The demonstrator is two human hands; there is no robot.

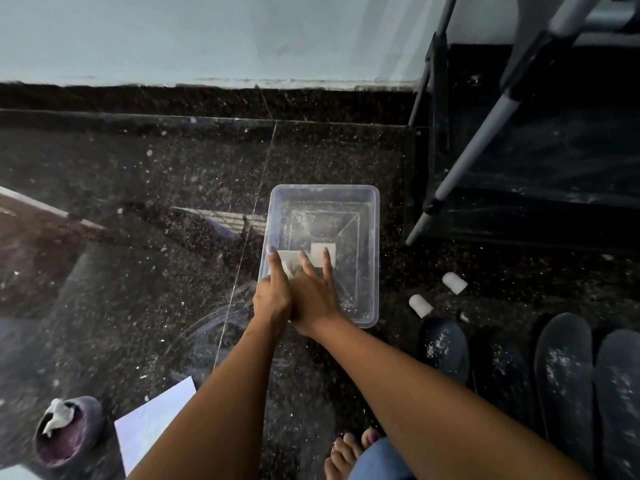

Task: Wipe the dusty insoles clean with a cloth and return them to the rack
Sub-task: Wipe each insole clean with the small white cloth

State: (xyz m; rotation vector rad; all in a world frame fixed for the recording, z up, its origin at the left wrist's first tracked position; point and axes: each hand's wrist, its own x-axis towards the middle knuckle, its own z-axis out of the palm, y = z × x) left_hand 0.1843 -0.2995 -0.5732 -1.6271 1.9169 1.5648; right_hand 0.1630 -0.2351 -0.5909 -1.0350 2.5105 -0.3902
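Observation:
A clear plastic tub stands on the dark speckled floor with a white cloth lying in it. My right hand reaches into the tub, its straight fingers resting on the cloth. My left hand lies close beside it at the tub's left wall, one finger stretched out at the cloth's edge; its other fingers are hidden behind the right hand. Several dark insoles speckled with white dust lie side by side on the floor at the lower right. The black rack with grey poles stands at the upper right.
Two small white pieces lie on the floor between tub and insoles. A purple bowl holding something white sits at the lower left, beside a white sheet. My bare foot is at the bottom. A wall runs along the back.

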